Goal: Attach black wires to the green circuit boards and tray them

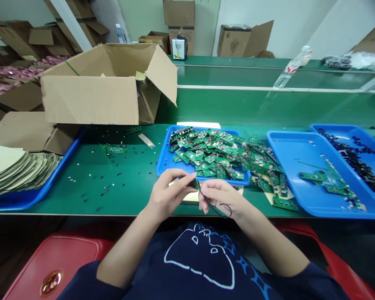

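Note:
Pinched in my left hand (168, 193) is a small green circuit board (195, 182), mostly covered by the fingers. My right hand (221, 196) closes on a thin dark strip (213, 208), perhaps a cable or tape, whose tail curls below the fingers. The strip's upper end meets the board between both hands; whether it is attached I cannot tell. Just beyond my hands, a blue tray (161, 160) bears a heap of green circuit boards (218, 150). More loose boards (267, 162) spill off its right side onto the green table.
At right, one blue tray (287, 166) holds a few boards, another (331, 127) small black parts. A large cardboard box (90, 100) stands back left. Stacked pale sheets (21, 175) fill a left tray. Tiny parts (106, 189) dot the table. A bottle (289, 71) leans behind.

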The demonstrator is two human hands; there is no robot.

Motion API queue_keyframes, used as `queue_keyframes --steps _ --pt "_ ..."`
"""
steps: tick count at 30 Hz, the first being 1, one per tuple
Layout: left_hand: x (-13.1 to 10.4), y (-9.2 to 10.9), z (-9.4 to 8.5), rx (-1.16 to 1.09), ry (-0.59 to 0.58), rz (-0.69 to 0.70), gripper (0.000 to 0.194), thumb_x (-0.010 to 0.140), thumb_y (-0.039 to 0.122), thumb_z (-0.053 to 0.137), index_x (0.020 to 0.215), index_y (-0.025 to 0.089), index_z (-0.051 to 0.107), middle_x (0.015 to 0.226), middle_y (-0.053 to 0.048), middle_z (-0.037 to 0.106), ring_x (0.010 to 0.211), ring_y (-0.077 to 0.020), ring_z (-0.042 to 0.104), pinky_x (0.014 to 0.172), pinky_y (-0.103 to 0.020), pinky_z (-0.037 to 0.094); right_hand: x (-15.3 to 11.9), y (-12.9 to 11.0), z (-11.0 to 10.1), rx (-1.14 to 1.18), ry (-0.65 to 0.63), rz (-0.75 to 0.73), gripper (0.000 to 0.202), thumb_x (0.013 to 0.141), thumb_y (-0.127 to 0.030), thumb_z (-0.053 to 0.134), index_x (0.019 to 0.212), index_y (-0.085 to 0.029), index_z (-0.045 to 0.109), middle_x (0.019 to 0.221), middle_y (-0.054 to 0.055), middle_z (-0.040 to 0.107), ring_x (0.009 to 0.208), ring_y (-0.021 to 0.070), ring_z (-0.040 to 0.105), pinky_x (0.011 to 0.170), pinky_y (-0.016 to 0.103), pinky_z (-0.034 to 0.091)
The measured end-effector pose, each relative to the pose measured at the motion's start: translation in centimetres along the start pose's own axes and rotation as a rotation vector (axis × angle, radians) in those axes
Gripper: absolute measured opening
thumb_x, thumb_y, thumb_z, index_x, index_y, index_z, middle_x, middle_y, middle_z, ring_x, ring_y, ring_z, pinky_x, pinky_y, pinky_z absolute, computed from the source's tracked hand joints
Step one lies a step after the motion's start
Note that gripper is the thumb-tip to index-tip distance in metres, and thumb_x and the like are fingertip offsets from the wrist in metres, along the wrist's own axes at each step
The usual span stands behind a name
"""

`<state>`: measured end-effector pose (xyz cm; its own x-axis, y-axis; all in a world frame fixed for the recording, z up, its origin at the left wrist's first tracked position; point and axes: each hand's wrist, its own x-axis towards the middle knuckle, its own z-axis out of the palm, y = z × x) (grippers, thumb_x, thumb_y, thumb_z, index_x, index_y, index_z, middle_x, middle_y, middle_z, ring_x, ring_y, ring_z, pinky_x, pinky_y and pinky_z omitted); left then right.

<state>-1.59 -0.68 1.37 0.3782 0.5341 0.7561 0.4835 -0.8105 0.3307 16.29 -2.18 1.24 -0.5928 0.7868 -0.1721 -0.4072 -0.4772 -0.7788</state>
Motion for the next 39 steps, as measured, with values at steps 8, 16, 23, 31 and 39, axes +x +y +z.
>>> queue_keyframes --steps 8,16,23,31,39 --pt "0.3 0.0 -0.1 -0.233 -0.064 -0.083 0.033 0.077 0.027 0.065 0.110 0.023 0.061 0.087 -0.002 0.058 0.074 -0.0107 0.059 0.065 -0.023 0.053 0.2 -0.2 0.1 0.003 -0.004 0.077 0.033 0.067 -0.041 0.074 0.059 -0.014 0.056 0.044 -0.006 0.057 0.037 0.0057 0.054 0.060 0.025 0.055" --pt "-0.3 0.7 1.2 -0.263 0.087 -0.268 0.035 0.074 0.020 0.070 0.108 0.024 0.064 0.087 -0.003 0.059 0.082 -0.0136 0.058 0.072 -0.027 0.052 -0.1 0.3 0.6 -0.084 0.252 -0.078 0.028 0.065 -0.039 0.075 0.072 -0.018 0.057 0.047 -0.008 0.058 0.040 0.0071 0.056 0.071 0.031 0.056" --pt "-0.4 0.9 1.9 -0.519 0.154 -0.468 0.035 0.072 0.020 0.071 0.106 0.025 0.066 0.087 -0.003 0.057 0.079 -0.0128 0.059 0.068 -0.026 0.056 -0.3 0.3 0.9 -0.143 0.224 -0.191 0.053 0.071 -0.031 0.072 0.117 -0.025 0.046 0.054 -0.010 0.058 0.047 0.0083 0.060 0.066 0.028 0.053" --pt "-0.1 1.4 2.0 -0.866 0.078 -0.531 0.036 0.072 0.016 0.071 0.105 0.029 0.067 0.086 -0.001 0.054 0.075 -0.0102 0.061 0.063 -0.022 0.057 0.0 -0.1 0.8 -0.463 0.342 -0.333 0.027 0.073 -0.042 0.066 0.071 -0.018 0.056 0.059 -0.002 0.058 0.048 0.0096 0.054 0.045 0.022 0.043" --pt "-0.4 1.6 1.6 -1.012 0.002 -0.557 0.029 0.078 0.030 0.065 0.107 0.027 0.067 0.086 -0.004 0.057 0.072 -0.0128 0.064 0.063 -0.027 0.058 0.1 -0.9 0.3 -1.159 0.459 -0.926 0.007 0.084 -0.020 0.054 0.087 -0.021 0.061 0.075 0.004 0.066 0.072 0.0168 0.062 0.067 0.032 0.051"
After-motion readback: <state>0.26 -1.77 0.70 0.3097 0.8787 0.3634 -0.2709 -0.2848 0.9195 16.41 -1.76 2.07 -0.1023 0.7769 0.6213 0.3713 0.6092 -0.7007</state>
